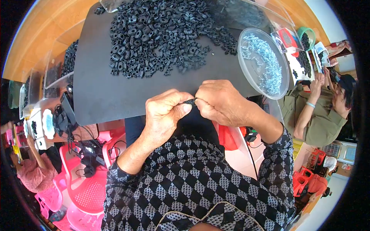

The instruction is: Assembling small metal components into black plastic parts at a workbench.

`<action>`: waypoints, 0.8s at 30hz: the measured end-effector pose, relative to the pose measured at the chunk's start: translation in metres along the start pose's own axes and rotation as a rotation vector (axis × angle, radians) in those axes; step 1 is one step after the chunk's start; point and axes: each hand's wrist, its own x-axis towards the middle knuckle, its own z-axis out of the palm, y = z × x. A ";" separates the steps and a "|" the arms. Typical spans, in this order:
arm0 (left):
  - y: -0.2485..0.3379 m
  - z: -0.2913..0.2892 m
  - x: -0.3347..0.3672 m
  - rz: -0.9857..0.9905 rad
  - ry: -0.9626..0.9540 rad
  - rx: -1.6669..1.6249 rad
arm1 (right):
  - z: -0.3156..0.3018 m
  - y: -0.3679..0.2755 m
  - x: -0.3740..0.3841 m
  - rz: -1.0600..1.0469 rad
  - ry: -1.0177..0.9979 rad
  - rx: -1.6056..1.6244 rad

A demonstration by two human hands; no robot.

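Note:
Between my two hands, just above the near edge of the dark table, is a small black plastic part (189, 102). My left hand (165, 111) pinches it between thumb and forefinger. From the other side my right hand (221, 102) closes its fingers at the part's right end; what those fingertips hold there is hidden. A large heap of small black plastic parts (154, 34) lies on the far side of the table. To the right of my right hand sits a round clear tray (243, 69) with many tiny light-blue clear pieces (271, 75) in it.
The dark table (100, 92) lies before me. Clear bins (54, 73) of black parts stand at the left. Pink plastic chairs (88, 188) and cables (71, 133) are at the lower left. A person in olive (323, 119) works at the right; another in pink (36, 173) sits left.

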 end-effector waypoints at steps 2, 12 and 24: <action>-0.002 0.003 -0.001 0.030 0.028 0.040 | 0.005 0.000 -0.001 -0.008 -0.007 -0.038; -0.009 0.009 -0.001 0.088 0.089 0.155 | 0.007 -0.004 -0.004 0.002 -0.069 -0.263; 0.001 0.008 0.001 -0.258 0.149 -0.220 | 0.026 -0.009 -0.002 0.017 0.068 -0.393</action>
